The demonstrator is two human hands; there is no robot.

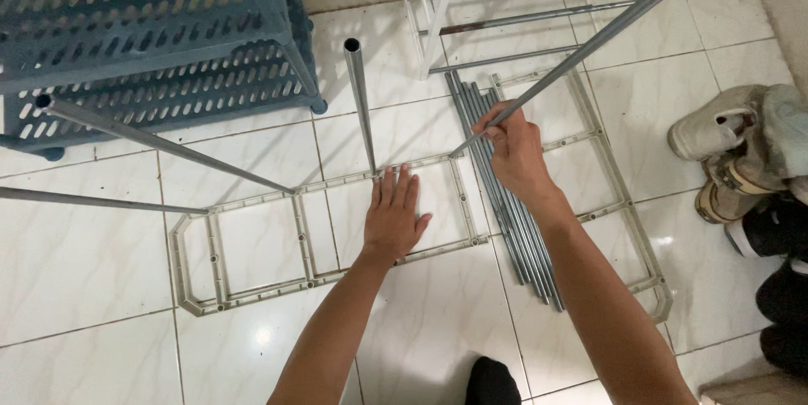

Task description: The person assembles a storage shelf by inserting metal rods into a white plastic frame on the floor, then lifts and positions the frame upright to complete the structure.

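A grey plastic rack frame (252, 241) lies flat on the white tiled floor. Several metal tubes stand up out of its sockets; the middle one (360, 102) rises toward me. My left hand (393, 215) presses flat on the frame, fingers spread, just below that tube's base. My right hand (515, 148) grips a slanted metal tube (589, 47) low down, near where its bottom end meets the frame's right corner (454, 157).
A bundle of loose metal tubes (505, 203) lies on the floor to the right, over a second grey frame (627, 203). A blue perforated plastic shelf unit (151, 43) stands at the top left. A partly built rack (513, 9) is at the top, shoes (741, 152) at the right.
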